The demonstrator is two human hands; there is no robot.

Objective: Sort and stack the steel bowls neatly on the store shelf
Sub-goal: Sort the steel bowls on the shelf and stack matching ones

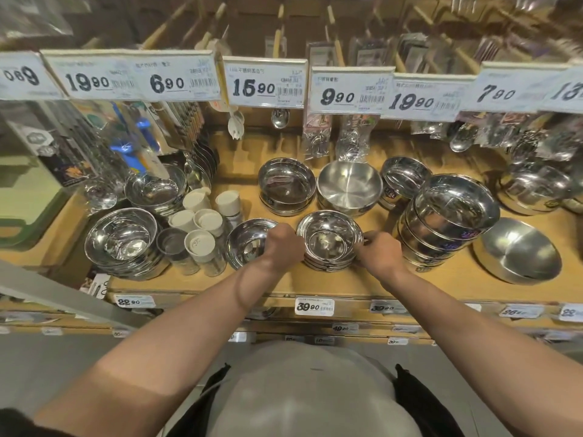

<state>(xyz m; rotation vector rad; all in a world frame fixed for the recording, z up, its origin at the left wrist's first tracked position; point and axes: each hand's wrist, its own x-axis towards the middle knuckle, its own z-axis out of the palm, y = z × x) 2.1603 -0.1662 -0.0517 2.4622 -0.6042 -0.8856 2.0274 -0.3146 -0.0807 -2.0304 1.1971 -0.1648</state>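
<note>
Price tags (266, 86) hang in row along upper rail, reading 19.90, 6.90, 15.90, 9.90. Clear shaker jars with white caps (202, 228) cluster at left of wooden shelf. Blue-handled utensil (138, 143) in packet hangs upper left. Metal spoon (279, 117) and white spork (235, 123) dangle beneath tags. Smaller shelf-edge label (314, 307) reads 39.90.

Bowl stack (329, 239) mirror-glossy steel; rear bowl (349, 184) brushed matt steel; shelf (315, 282) smooth pale wood.

Two hands (284, 244), six white-capped shakers (202, 244), about ten steel bowl stacks (329, 241), and eight overhead price tags (265, 83).
</note>
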